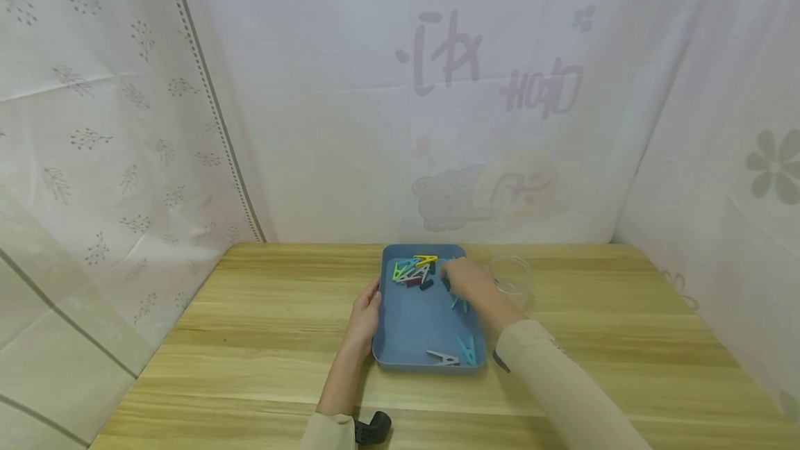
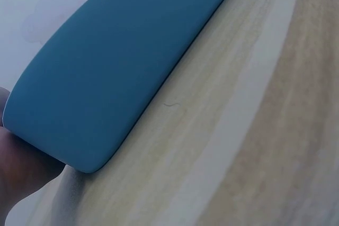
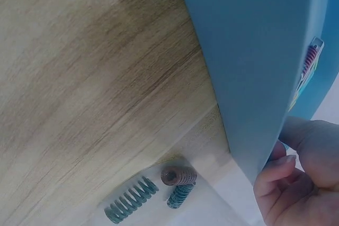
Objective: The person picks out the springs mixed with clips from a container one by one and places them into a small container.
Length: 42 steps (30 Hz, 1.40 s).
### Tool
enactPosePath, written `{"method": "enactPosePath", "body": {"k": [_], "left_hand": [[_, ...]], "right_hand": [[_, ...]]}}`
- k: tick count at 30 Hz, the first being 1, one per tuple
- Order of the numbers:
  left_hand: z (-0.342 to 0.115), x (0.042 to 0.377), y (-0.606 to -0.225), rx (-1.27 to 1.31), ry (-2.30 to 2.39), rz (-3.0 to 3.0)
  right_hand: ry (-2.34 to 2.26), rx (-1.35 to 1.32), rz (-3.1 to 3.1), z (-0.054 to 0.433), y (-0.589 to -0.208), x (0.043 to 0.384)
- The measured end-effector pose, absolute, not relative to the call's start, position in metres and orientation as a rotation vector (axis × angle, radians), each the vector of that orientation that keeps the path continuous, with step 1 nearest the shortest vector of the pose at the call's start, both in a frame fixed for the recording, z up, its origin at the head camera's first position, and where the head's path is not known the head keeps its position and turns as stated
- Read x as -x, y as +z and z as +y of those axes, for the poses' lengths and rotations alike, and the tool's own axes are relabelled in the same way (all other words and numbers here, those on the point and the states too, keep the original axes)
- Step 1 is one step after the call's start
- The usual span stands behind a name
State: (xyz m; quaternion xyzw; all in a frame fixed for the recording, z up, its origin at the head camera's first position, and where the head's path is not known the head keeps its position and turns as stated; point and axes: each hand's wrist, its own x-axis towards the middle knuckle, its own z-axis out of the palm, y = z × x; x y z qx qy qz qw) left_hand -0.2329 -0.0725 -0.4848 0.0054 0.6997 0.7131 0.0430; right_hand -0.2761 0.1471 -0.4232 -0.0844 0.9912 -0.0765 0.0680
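Note:
A blue rectangular tray (image 1: 415, 328) lies on the table, and my left hand (image 1: 364, 314) grips its left side. In the left wrist view part of that hand (image 2: 24, 165) shows around the tray's corner. My right hand (image 1: 465, 278) reaches over the right wall with curled fingers; the wall hides its fingertips, so I cannot tell what they hold. Clothespins in yellow (image 1: 426, 259), green (image 1: 397, 271) and grey lie at the tray's far end, beside a red spring (image 1: 413, 282) and a dark green spring (image 1: 426, 285). Nearer me are a grey clothespin (image 1: 445, 358) and a teal clothespin (image 1: 468, 350).
A clear round container (image 1: 511, 292) stands right of the tray, close to my right forearm. It holds a dark green spring (image 3: 131, 199), a brownish spring (image 3: 179, 175) and another green one. Patterned white cloth (image 1: 350, 123) hangs behind the wooden table (image 1: 269, 339).

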Motion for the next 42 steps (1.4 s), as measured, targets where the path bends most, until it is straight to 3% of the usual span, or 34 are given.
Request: {"method": "enactPosePath", "body": {"k": [16,42], "left_hand": [[-0.072,0.232,-0.485,-0.036,2.203,2.129],[-0.072,0.233,-0.488,-0.024,2.195,2.131]], "right_hand": [[-0.643,0.247,2.978,0.158,-0.431,0.281],[-0.932,0.269,2.931,0.159,-0.427,0.272]]}}
